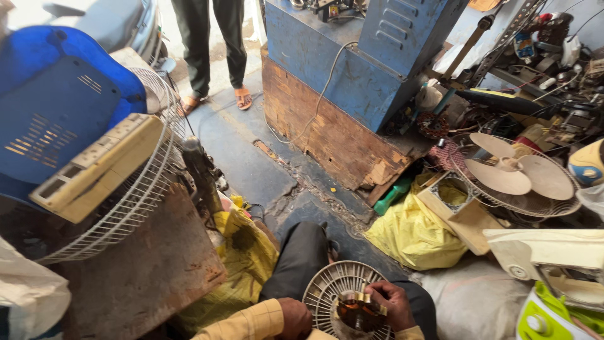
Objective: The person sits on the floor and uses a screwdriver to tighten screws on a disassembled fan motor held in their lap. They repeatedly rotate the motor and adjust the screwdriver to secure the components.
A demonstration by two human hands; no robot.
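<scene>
Both hands (343, 311) grip copper-wound motor (360, 311) — yellow bag (412, 236) nearby.

Fan grille (327, 289) under both hands: off-white plastic, matt, dusty. Motor part (360, 310) in its middle: copper-coloured windings, glossy, w/ brassy metal edge. Left hand (296, 318) comes out of a yellow checked cloth cuff; right hand (391, 304) bare on the grille. Trouser leg (302, 255): dark cloth, matt. Yellow bag (412, 236): thin plastic, crinkled, slight sheen. Blue cabinet (352, 56): painted sheet metal, scuffed. Its base (327, 135): raw wood, rough, chipped. Wire guard (135, 201) at left: white coated metal wire. Blue cover (56, 94): smooth plastic, semi-gloss. Flat plate (151, 264): rusty metal, rough. Floor (245, 160): worn, grimy, matt.
</scene>
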